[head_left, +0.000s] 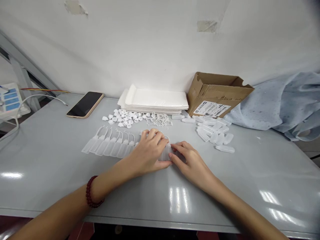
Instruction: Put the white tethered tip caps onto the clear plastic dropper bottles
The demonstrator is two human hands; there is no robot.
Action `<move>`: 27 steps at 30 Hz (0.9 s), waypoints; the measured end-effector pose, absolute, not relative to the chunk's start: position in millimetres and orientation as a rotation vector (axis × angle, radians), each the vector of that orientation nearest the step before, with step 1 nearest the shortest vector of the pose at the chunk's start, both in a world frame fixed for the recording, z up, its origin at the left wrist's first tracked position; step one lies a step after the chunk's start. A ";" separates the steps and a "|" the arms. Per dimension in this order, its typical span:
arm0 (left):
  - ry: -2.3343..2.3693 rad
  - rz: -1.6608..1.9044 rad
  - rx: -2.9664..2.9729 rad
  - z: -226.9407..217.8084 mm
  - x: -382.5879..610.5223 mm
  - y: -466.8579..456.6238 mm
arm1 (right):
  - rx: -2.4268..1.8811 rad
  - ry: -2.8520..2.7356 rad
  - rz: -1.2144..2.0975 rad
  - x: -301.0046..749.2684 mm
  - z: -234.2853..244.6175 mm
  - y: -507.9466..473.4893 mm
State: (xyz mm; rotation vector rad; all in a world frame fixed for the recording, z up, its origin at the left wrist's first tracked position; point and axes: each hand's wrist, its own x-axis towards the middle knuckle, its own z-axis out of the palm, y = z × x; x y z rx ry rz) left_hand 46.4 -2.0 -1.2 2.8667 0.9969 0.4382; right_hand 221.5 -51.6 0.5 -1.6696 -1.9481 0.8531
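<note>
A row of flat translucent plastic sleeves (110, 146), each with a thin white strap at its top, lies side by side across the middle of the table. My left hand (150, 150) arches over the right part of the row, its fingers curled at the upper edge and its thumb at the lower edge, hiding several sleeves. At the row's right end, my right hand (188, 161) pinches the last sleeve (167, 152) between thumb and fingers. Behind my hands lie a heap of small white caps (125, 116) and a tangle of white straps (160, 120).
Loose translucent sleeves (212, 130) are scattered at the right, before an open cardboard box (217, 95). White envelopes (157, 98) are stacked against the wall. A phone (85, 104) lies at the left on the grey table (62, 186). Light-blue cloth (275, 103) covers the back right corner.
</note>
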 end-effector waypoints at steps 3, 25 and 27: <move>0.992 0.426 2.874 -0.8 45.5 -2.1 | -1.672 -1.932 0.866 221.7 0.1 -50.4; 1.269 0.674 2.704 14.3 14.9 25.1 | -1.835 -1.881 0.113 271.1 1.6 -25.1; 1.382 0.665 2.672 20.1 5.3 36.4 | -1.935 -1.903 -0.039 282.9 1.4 -19.5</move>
